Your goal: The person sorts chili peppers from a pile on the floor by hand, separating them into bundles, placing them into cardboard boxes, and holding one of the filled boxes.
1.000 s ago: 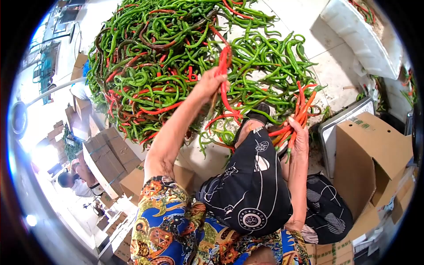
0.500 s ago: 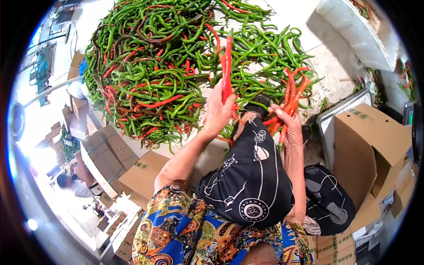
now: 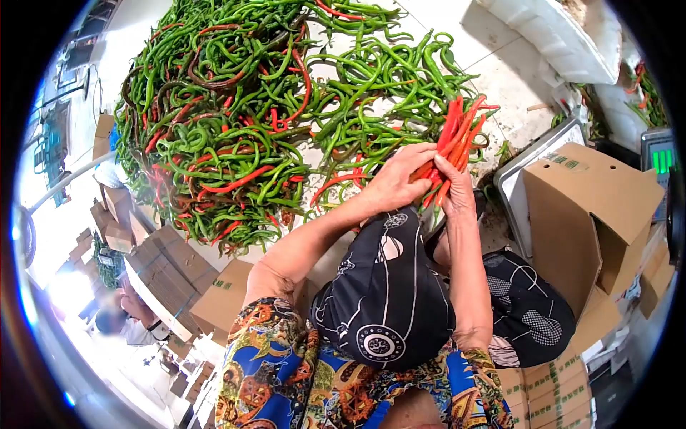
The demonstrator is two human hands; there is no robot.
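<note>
right: open cardboard box (image 3: 572, 189) stands beside metal-rimmed platform (image 3: 534, 151) | right edge: display (image 3: 660, 161) glows green | far right: white foam box (image 3: 554, 34) | near right: printed cartons (image 3: 549, 392) | left: strapped cardboard stack (image 3: 170, 259), another person (image 3: 136, 332)

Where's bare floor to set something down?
Best: pale tiled floor between the loose spread of curved green chillies and the white foam box. Toward the flat metal-rimmed platform it's littered. Crowded: the big mixed heap of green and red chillies, and where left hand and right hand grip long red chillies.
</note>
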